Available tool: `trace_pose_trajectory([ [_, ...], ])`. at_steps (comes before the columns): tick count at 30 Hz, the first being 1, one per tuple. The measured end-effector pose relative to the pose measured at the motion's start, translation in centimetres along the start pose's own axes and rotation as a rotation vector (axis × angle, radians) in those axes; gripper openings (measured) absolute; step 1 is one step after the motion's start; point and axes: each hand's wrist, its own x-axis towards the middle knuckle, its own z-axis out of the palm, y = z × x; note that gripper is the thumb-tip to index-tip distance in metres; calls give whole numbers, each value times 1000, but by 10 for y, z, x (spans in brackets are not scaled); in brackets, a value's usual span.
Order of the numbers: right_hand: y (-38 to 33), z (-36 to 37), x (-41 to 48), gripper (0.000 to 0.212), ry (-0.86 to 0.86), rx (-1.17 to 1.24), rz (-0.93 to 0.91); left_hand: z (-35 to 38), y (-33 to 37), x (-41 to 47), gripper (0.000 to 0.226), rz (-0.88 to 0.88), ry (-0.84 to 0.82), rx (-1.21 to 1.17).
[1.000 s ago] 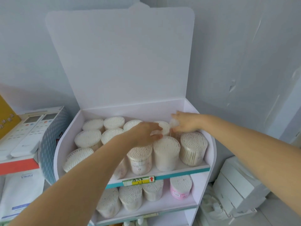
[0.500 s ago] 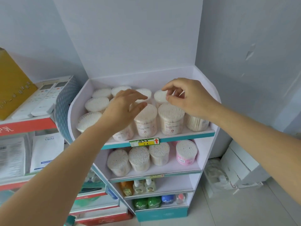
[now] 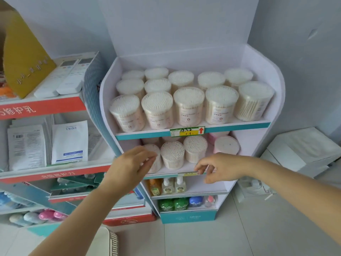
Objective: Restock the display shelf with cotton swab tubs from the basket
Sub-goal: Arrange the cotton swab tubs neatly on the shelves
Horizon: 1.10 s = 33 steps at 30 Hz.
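Okay, my left hand (image 3: 129, 163) and right hand (image 3: 223, 168) hover loose-fingered, holding nothing, mid-frame before the display shelf's (image 3: 258, 124) second tier, upright cotton swab tubs (image 3: 189, 106) packing the tier above, and the basket (image 3: 108, 241) rim sits bottom centre, directly below my nearer left hand.

The light is bright and soft, with a cool blue-grey look on the wall (image 3: 295, 52). It falls most on the top row of the display shelf (image 3: 239, 126), where the cotton swab tubs (image 3: 188, 106) look white and a bit washed out. Under that row it gets darker, and the lowest rows are dim. Shadows are soft. The left hand (image 3: 129, 163) and right hand (image 3: 221, 168) look a little blurry at the fingers. Small print on the price label (image 3: 187, 130) is too fuzzy to read. Straight lines bend near the picture's sides.
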Motion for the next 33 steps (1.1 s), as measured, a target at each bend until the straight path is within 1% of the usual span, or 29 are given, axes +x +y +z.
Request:
trace_pose_trajectory([
  [1, 5, 12, 10, 46, -21, 12, 47, 9, -6, -9, 35, -25, -31, 11],
  [3, 14, 32, 26, 50, 1, 55, 124, 26, -14, -27, 34, -84, -85, 13],
  [6, 25, 54, 51, 53, 157, 104, 185, 48, -26, -41, 23, -147, -120, 64],
  [8, 27, 59, 66, 55, 267, 105, 197, 64, -34, -45, 31, -197, -137, 66],
  [10, 25, 60, 83, 55, 375, 48, 176, 77, -40, -46, 36, -222, -141, 38],
  [13, 17, 54, 112, 61, 480, -167, 168, 94, -47, -40, 41, -284, -179, -8],
  [15, 11, 48, 135, 70, 485, -312, 198, 103, -54, -33, 48, -222, -206, 74],
  [17, 8, 44, 159, 79, 476, -413, 244, 111, -65, -18, 59, -74, -267, 341],
  [18, 8, 43, 171, 83, 473, -436, 275, 114, -73, -7, 63, -39, -292, 481],
  [19, 9, 43, 181, 87, 469, -442, 306, 113, -78, 4, 66, -40, -317, 577],
  [23, 15, 47, 207, 100, 475, -451, 377, 113, -89, 40, 73, -117, -442, 726],
  [25, 18, 49, 211, 102, 489, -460, 357, 114, -88, 53, 73, -167, -590, 765],
  [28, 17, 47, 206, 105, 472, -376, 273, 115, -88, 63, 73, -166, -659, 778],
  [31, 14, 35, 201, 103, 347, -344, 121, 107, -92, 70, 73, -210, -752, 692],
  [33, 13, 26, 198, 98, 227, -327, 58, 99, -93, 76, 66, -206, -790, 639],
])
